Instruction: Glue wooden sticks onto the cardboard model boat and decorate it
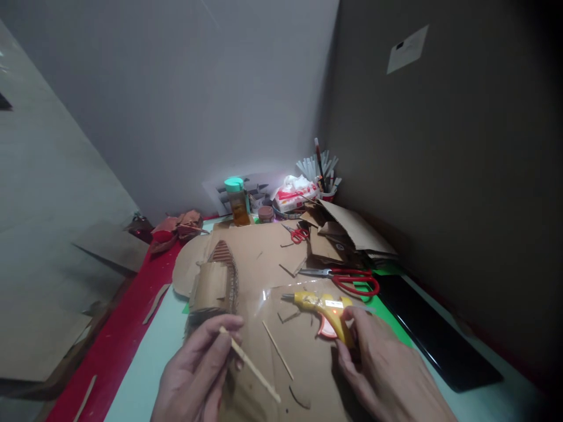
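Between the thumb and fingers of my left hand [204, 366] is a thin wooden stick [255, 369], slanting down to the right. My right hand [380, 357] has its thumb and fingers around the handle of a yellow glue gun [323, 305], whose nozzle points left over the cardboard sheet [259, 252]. A cardboard boat model [213, 284] with a curved roof stands just beyond my left hand. Another thin stick [278, 350] lies on the cardboard between my hands, near small scraps.
Large red-handled scissors [356, 281] lie beyond the glue gun, small red scissors [299, 234] farther back. Cardboard pieces [356, 228] are stacked at right, beside a black tray [440, 334]. A teal-lidded jar [237, 202], tissue pack [294, 193] and cup of sticks [328, 190] stand behind.
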`<state>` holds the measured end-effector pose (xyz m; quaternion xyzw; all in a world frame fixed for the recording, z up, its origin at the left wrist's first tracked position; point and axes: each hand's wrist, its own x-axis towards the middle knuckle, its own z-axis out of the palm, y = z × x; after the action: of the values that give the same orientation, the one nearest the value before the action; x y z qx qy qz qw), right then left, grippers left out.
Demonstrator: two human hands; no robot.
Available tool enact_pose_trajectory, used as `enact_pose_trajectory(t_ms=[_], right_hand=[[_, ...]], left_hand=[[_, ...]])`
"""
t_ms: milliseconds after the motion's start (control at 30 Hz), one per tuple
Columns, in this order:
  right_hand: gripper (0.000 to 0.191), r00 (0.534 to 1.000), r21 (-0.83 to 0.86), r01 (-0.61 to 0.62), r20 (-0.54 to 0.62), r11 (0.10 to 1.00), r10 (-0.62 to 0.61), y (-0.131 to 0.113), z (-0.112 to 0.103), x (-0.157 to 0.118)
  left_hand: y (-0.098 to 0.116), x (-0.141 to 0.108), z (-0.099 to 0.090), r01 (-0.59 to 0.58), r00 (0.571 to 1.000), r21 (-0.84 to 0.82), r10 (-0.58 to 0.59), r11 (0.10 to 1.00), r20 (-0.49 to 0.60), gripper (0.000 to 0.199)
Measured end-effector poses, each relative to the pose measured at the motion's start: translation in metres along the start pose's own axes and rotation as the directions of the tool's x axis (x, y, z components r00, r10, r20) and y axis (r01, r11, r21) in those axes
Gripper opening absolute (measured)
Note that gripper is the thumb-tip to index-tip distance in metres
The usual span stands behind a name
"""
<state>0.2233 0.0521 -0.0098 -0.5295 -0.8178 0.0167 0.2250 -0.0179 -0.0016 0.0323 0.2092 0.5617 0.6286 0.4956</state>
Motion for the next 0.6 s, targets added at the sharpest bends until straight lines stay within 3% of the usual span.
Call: enact_pose_trajectory(t_ms=[200, 333, 433, 500, 600], right_hand=[[0.012, 0.997, 0.081, -0.077, 0.023, 0.994, 0.075, 0.006, 0.004, -0.005], [0.017, 0.965, 0.310, -0.261, 0.087, 0.914, 0.246, 0.022, 0.002, -0.009], [0.030, 0.916, 0.577, -0.381, 0.132, 0.722, 0.378, 0.036, 0.002, -0.011], [0.036, 0.874, 0.739, -0.427, 0.190, 0.520, 0.448, 0.039, 0.002, -0.011], [0.046, 0.808, 0.856, -0.489, 0.373, 0.166, 0.457, 0.031, 0.000, -0.006]], left_hand=[[0.004, 0.005, -0.001, -0.032, 0.997, -0.066, 0.037, 0.997, 0.067, 0.035], [0.012, -0.003, 0.008, -0.063, 0.998, -0.079, 0.065, 0.995, 0.022, 0.033], [0.015, -0.002, 0.008, -0.066, 0.997, -0.062, 0.069, 0.996, 0.047, 0.031], [0.016, 0.001, 0.005, -0.065, 0.996, -0.060, 0.068, 0.996, 0.053, 0.029], [0.018, 0.005, 0.001, -0.087, 0.995, -0.046, 0.089, 0.995, 0.041, 0.027]])
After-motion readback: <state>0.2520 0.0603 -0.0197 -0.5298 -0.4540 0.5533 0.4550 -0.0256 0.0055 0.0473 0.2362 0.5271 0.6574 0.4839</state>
